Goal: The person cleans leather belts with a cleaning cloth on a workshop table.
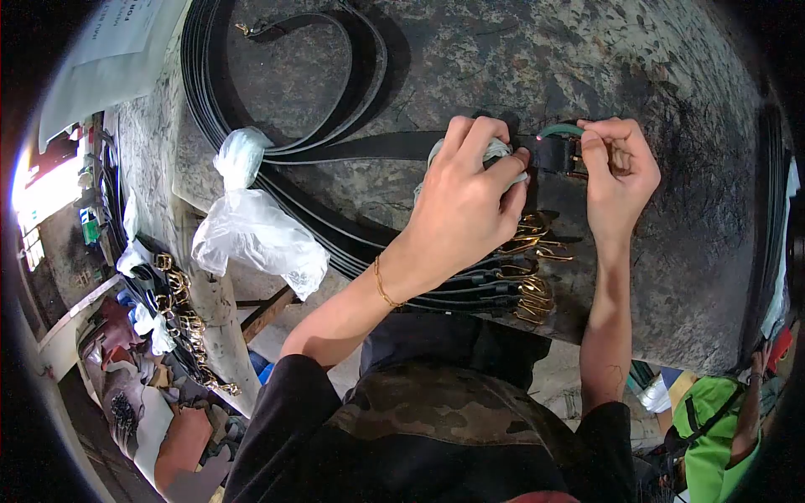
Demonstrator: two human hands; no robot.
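My left hand (pixel 474 184) is closed around a crumpled whitish cloth (pixel 495 151), over a black belt strap (pixel 369 148) on the worktable. Part of the cloth is hidden by my fingers. My right hand (pixel 620 163) pinches a slim green stick-like tool (pixel 560 130) with a pinkish tip, which points left above the belt's buckle end (pixel 553 155). A dark buckle (pixel 577 158) shows beside the right thumb. Below my left hand lie several black belts with gold buckles (pixel 534 293); their straps run left in a bundle.
A clear plastic bag (pixel 260 230) wraps the coiled belts (pixel 205 75) at left. More belts with gold buckles (pixel 180 310) hang by the table's left side, above leather scraps (pixel 184 436). A person in bright green (pixel 713 427) is at lower right.
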